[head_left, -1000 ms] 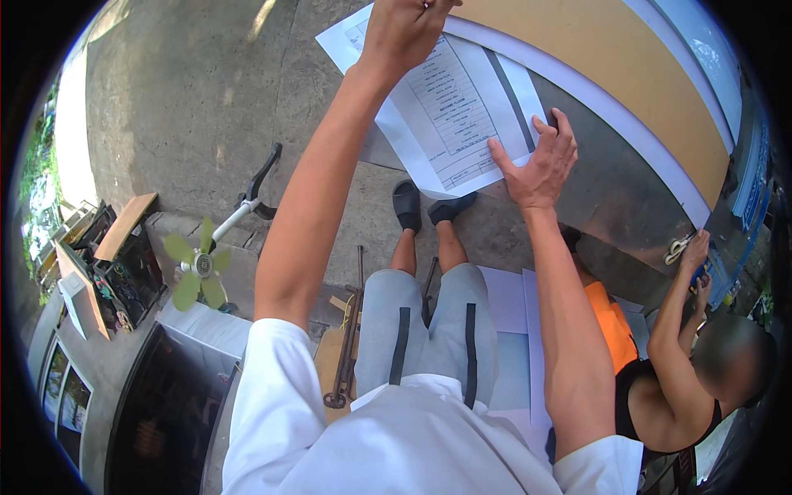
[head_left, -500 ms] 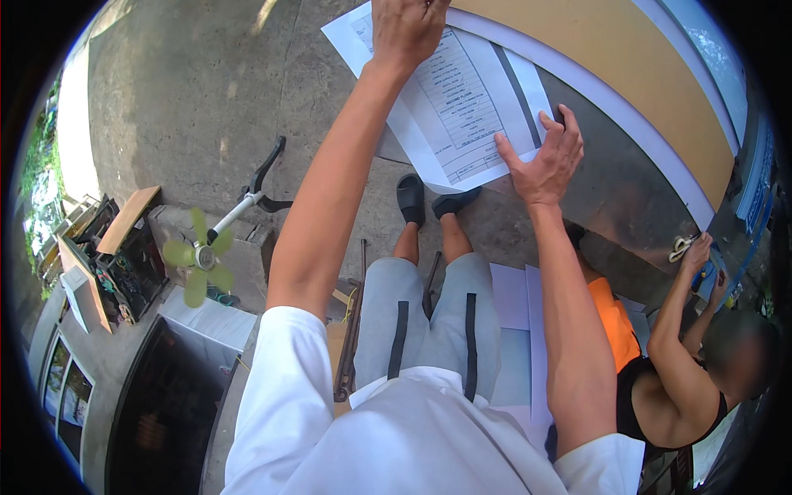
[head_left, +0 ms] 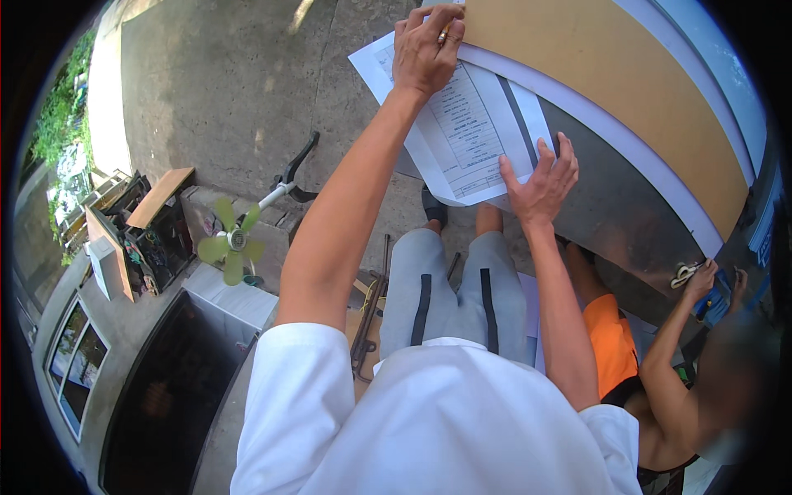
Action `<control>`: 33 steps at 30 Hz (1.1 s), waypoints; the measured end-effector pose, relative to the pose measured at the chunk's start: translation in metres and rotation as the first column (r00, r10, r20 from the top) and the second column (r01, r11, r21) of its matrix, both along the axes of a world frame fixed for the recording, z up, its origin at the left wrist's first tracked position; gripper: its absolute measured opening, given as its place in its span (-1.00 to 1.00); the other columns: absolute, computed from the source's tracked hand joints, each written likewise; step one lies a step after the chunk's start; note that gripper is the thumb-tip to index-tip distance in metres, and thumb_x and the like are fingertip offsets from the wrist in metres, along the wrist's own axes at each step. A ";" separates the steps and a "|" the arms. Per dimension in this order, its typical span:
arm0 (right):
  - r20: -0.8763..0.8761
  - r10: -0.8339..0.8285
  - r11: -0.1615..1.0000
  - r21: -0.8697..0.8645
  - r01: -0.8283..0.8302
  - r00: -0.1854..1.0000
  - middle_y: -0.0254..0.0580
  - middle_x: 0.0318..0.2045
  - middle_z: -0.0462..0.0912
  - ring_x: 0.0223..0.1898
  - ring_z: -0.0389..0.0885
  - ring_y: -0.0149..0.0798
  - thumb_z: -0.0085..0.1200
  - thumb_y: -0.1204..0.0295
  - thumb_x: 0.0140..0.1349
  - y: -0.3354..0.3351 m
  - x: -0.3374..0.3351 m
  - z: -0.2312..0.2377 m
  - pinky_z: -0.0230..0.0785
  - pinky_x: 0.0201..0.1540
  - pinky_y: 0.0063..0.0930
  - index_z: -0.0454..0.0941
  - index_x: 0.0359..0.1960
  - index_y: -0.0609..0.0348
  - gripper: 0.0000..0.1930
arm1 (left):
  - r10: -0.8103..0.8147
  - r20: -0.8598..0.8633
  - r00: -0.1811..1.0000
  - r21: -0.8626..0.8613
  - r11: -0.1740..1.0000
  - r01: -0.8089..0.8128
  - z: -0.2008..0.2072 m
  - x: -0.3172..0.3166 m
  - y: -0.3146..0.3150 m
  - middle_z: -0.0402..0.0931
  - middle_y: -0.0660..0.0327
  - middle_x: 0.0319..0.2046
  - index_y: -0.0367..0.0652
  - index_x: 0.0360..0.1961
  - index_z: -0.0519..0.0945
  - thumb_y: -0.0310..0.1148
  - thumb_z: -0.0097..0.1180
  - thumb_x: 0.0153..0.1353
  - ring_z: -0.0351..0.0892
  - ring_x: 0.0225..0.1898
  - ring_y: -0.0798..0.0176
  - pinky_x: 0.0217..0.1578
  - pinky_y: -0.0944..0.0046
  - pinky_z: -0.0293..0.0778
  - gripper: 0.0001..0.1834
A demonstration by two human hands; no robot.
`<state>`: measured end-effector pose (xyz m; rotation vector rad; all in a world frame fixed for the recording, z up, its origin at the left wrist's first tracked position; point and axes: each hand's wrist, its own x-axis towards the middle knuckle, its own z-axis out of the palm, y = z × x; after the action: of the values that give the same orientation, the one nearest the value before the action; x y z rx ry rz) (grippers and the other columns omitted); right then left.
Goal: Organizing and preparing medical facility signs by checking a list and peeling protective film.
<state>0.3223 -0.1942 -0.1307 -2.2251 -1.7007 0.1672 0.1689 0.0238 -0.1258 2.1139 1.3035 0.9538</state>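
Observation:
A printed paper sheet (head_left: pixel 466 136) with a table of text leans against the edge of a large tan board (head_left: pixel 594 58) with a pale lilac rim. My left hand (head_left: pixel 427 54) is over the sheet's upper part beside the board's edge. Its fingers are curled, with a small gold-coloured spot showing between them; what they grip is hidden. At the sheet's lower right corner is my right hand (head_left: pixel 544 183), thumb and fingers spread, the thumb by the paper's edge. A dark grey strip (head_left: pixel 516 115) runs along the sheet's right side.
At right, a co-worker in orange shorts (head_left: pixel 612 342) holds a tool with pale looped handles (head_left: pixel 683 274) by the board's corner. A green-bladed fan (head_left: pixel 235 241) stands at left, near a dark cabinet (head_left: pixel 173 396). Metal bars (head_left: pixel 371 318) lie by my legs.
The whole view has shifted, so the scene sits lower and further right. More of my left hand's curled fingers shows at the board's edge. My right hand stays spread by the sheet's corner.

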 end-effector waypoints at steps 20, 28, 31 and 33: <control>0.153 -0.829 0.525 -0.121 0.843 0.538 0.20 -0.03 0.64 0.00 0.61 0.10 -0.17 -0.13 0.36 -0.119 0.622 -0.014 0.37 0.10 -0.10 0.57 0.05 0.35 -0.31 | 0.010 0.113 0.994 -0.067 0.998 -0.002 -0.007 0.006 0.013 0.59 0.05 -0.17 -0.11 -0.07 0.58 -0.28 -0.05 0.37 0.50 -0.09 -0.07 -0.06 0.02 0.38 -0.76; 0.382 -0.745 0.501 -0.221 0.837 0.547 0.24 0.13 0.52 0.23 0.42 0.17 -0.26 -0.29 0.30 -0.159 0.608 -0.071 0.18 0.29 -0.04 0.55 0.12 0.20 -0.22 | 0.019 0.101 0.995 -0.107 0.994 -0.008 -0.003 -0.006 0.013 0.60 0.03 -0.22 -0.11 -0.09 0.57 -0.21 -0.09 0.39 0.50 -0.13 -0.09 -0.11 -0.01 0.40 -0.73; 0.378 -0.746 0.462 -0.300 0.834 0.549 0.21 0.24 0.42 0.29 0.34 0.17 -0.29 -0.29 0.32 -0.148 0.608 -0.056 0.12 0.33 0.01 0.46 0.23 0.19 -0.20 | 0.030 0.102 0.994 -0.045 0.999 -0.026 -0.007 -0.006 0.012 0.59 0.03 -0.23 -0.10 -0.08 0.56 -0.21 -0.10 0.40 0.48 -0.15 -0.08 -0.09 -0.01 0.38 -0.73; 0.396 -0.721 0.477 -0.314 0.821 0.569 0.23 0.22 0.44 0.27 0.36 0.18 -0.30 -0.27 0.33 -0.147 0.612 -0.050 0.13 0.33 0.00 0.47 0.21 0.19 -0.22 | 0.017 0.092 0.996 -0.093 0.996 -0.008 -0.003 -0.009 0.011 0.57 0.01 -0.27 -0.09 -0.06 0.54 -0.20 -0.10 0.40 0.47 -0.16 -0.07 -0.08 0.00 0.36 -0.73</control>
<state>0.9343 -0.3410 -0.1809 -3.2588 -0.5295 0.1182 0.1603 0.0352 -0.1284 1.9704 1.2904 0.9665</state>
